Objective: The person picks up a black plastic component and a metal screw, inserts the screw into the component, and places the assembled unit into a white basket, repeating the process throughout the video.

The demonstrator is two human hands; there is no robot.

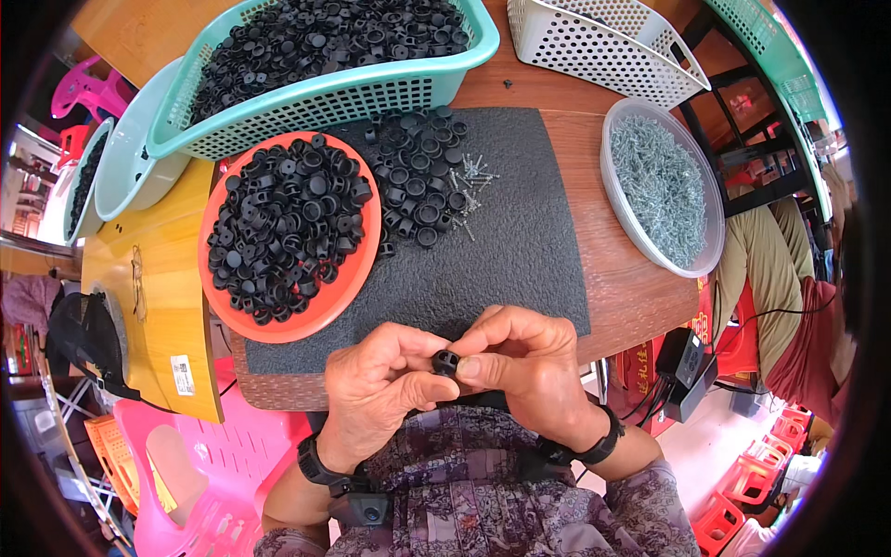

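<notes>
Left hand (pixel 380 376) and right hand (pixel 534 362) pinch a small round black plastic part (pixel 445 362) by the brown wooden worktop's (pixel 640 311) near edge, seemingly to steady it, with similar parts (pixel 288 223) in a round orange plastic tray (pixel 288 330), probably for reach.

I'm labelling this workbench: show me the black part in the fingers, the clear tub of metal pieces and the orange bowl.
Black part (pixel 445 362), head view: its visible middle.
Clear tub (pixel 714 239), head view: its lower-right wall.
Orange bowl (pixel 314 312), head view: its near rim.
</notes>
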